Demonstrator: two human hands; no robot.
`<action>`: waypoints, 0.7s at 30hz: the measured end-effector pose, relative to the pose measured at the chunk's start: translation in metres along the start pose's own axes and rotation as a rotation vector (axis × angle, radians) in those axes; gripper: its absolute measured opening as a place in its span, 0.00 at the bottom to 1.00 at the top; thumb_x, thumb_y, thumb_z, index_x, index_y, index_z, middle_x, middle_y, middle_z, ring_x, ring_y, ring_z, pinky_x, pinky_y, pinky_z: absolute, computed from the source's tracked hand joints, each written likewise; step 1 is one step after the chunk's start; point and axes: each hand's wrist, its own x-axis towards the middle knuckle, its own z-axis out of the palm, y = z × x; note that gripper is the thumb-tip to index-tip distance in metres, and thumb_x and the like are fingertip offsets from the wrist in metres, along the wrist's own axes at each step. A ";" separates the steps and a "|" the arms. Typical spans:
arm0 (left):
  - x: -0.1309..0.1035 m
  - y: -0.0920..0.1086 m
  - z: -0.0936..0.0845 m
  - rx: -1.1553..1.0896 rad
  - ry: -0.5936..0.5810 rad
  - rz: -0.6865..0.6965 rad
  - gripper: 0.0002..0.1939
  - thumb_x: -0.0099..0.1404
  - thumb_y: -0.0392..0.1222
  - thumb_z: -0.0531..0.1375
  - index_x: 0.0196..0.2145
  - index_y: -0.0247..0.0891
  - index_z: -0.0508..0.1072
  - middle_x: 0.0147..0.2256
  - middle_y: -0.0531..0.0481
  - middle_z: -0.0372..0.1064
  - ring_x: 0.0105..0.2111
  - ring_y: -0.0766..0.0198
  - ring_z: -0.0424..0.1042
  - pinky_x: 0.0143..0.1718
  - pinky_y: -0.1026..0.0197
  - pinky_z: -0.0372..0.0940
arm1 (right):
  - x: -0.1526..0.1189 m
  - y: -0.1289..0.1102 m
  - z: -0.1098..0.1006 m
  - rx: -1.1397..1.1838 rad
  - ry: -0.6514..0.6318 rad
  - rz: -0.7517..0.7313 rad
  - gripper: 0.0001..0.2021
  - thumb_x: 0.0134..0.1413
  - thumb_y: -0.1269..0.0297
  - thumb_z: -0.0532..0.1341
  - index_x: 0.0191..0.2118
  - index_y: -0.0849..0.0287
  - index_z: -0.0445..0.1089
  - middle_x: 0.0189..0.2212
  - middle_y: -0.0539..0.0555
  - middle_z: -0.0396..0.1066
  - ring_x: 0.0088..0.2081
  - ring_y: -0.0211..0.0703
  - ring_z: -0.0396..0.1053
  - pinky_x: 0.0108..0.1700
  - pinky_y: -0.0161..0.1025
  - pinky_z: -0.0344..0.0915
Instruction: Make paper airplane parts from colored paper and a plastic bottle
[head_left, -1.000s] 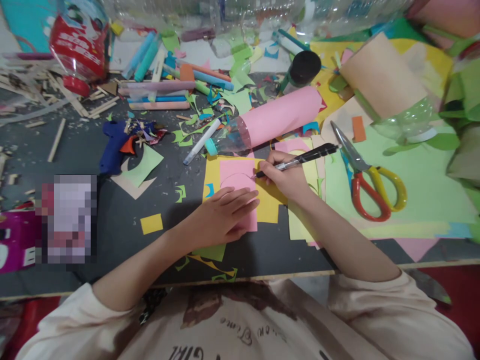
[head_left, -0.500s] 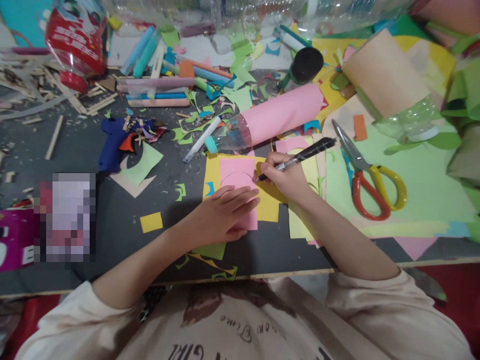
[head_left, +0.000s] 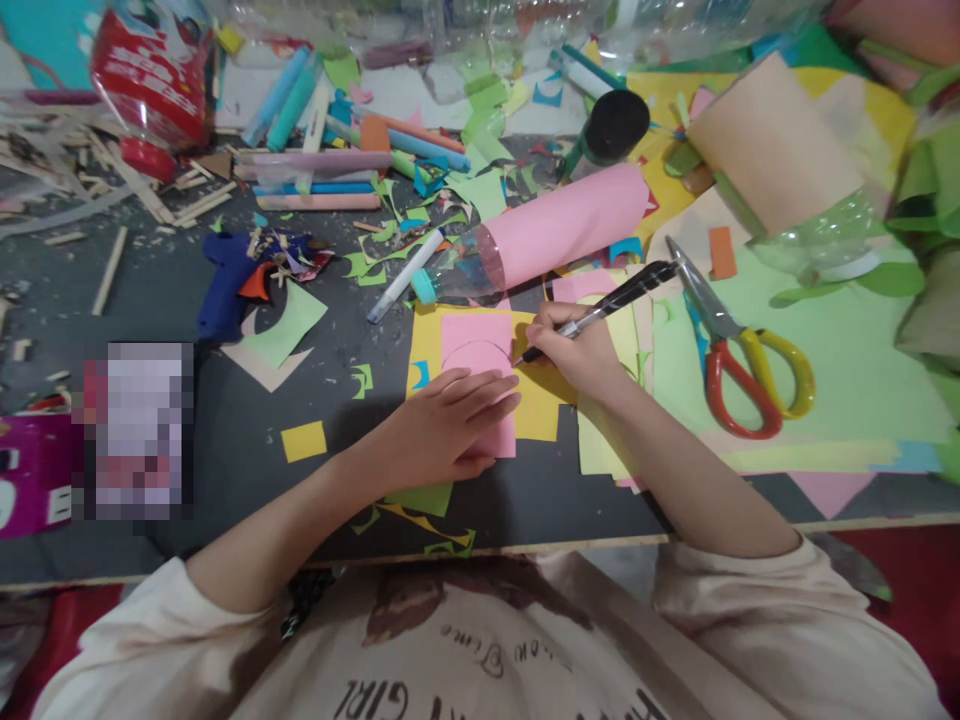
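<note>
The person is partway through drawing on a small pink paper square (head_left: 478, 345) that lies on a yellow sheet (head_left: 536, 405) near the front edge of the dark tabletop (head_left: 225, 470). A curved pen line already arcs across the upper half of the pink square, like the top of a circle; its lower part runs under the left hand, so I cannot tell whether the outline closes. By my reckoning the tracing is well begun, and nothing on this piece looks cut yet. The left hand (head_left: 442, 430) lies flat with its fingers spread and released, pinning the paper down. The right hand (head_left: 574, 350) has its fingers clenched around a black pen (head_left: 600, 312), the tip touching the pink square at its right edge where the curve ends. The square itself is flat, clean-edged and uncreased. Just behind it lies a clear bottle wrapped in pink paper (head_left: 555, 232), and to the right, red-and-yellow scissors (head_left: 739, 350) rest on a pale green sheet (head_left: 847, 370), among scattered paper scraps.
</note>
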 end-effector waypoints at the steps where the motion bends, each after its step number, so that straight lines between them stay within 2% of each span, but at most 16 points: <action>1: 0.000 0.000 0.000 0.001 -0.001 0.000 0.29 0.66 0.44 0.58 0.61 0.28 0.60 0.64 0.36 0.58 0.64 0.49 0.57 0.65 0.46 0.54 | 0.000 0.000 0.000 0.010 0.006 0.002 0.13 0.43 0.70 0.56 0.14 0.55 0.53 0.12 0.43 0.55 0.17 0.32 0.54 0.23 0.34 0.56; 5: 0.000 -0.001 0.001 0.000 0.008 0.002 0.30 0.66 0.45 0.59 0.61 0.28 0.59 0.64 0.36 0.58 0.64 0.49 0.57 0.64 0.46 0.54 | -0.001 0.000 0.001 -0.005 0.032 -0.014 0.14 0.44 0.69 0.56 0.14 0.55 0.53 0.12 0.43 0.56 0.18 0.32 0.55 0.24 0.35 0.57; 9: 0.001 -0.001 0.002 -0.005 0.012 0.005 0.30 0.66 0.45 0.59 0.61 0.28 0.59 0.64 0.36 0.58 0.64 0.49 0.57 0.64 0.45 0.54 | -0.001 0.003 0.000 -0.037 0.002 -0.007 0.15 0.44 0.72 0.56 0.14 0.55 0.53 0.12 0.43 0.54 0.18 0.32 0.54 0.25 0.35 0.58; 12: 0.001 -0.001 0.001 -0.005 -0.005 -0.001 0.30 0.66 0.44 0.59 0.61 0.29 0.59 0.64 0.35 0.58 0.65 0.49 0.56 0.64 0.46 0.54 | -0.001 0.006 -0.002 -0.016 0.035 -0.013 0.17 0.49 0.69 0.59 0.15 0.56 0.53 0.12 0.43 0.55 0.17 0.31 0.55 0.23 0.34 0.57; 14: 0.001 -0.001 0.001 -0.005 -0.012 -0.002 0.30 0.66 0.45 0.58 0.61 0.29 0.60 0.64 0.35 0.58 0.65 0.49 0.57 0.64 0.46 0.54 | -0.002 0.006 -0.003 0.014 0.078 -0.041 0.15 0.53 0.63 0.60 0.18 0.56 0.60 0.14 0.44 0.60 0.17 0.32 0.59 0.23 0.34 0.59; 17: 0.000 -0.001 0.001 0.000 -0.004 0.003 0.29 0.66 0.45 0.58 0.61 0.30 0.60 0.63 0.35 0.59 0.64 0.50 0.57 0.65 0.47 0.54 | -0.005 0.004 -0.002 0.027 0.082 -0.075 0.14 0.57 0.52 0.59 0.28 0.55 0.72 0.20 0.48 0.71 0.21 0.36 0.68 0.25 0.36 0.66; 19: -0.001 -0.001 0.002 0.015 0.007 0.001 0.28 0.67 0.46 0.58 0.60 0.30 0.60 0.63 0.35 0.59 0.64 0.51 0.58 0.65 0.47 0.53 | -0.007 0.003 -0.001 -0.040 0.062 -0.105 0.14 0.58 0.51 0.59 0.32 0.55 0.75 0.26 0.51 0.76 0.27 0.39 0.74 0.31 0.38 0.71; 21: -0.001 0.000 0.002 0.037 0.023 0.003 0.28 0.66 0.46 0.59 0.59 0.30 0.61 0.63 0.34 0.59 0.64 0.52 0.59 0.65 0.48 0.53 | -0.007 0.003 -0.001 -0.161 0.052 -0.165 0.11 0.58 0.54 0.60 0.34 0.54 0.76 0.33 0.53 0.79 0.35 0.43 0.77 0.40 0.40 0.73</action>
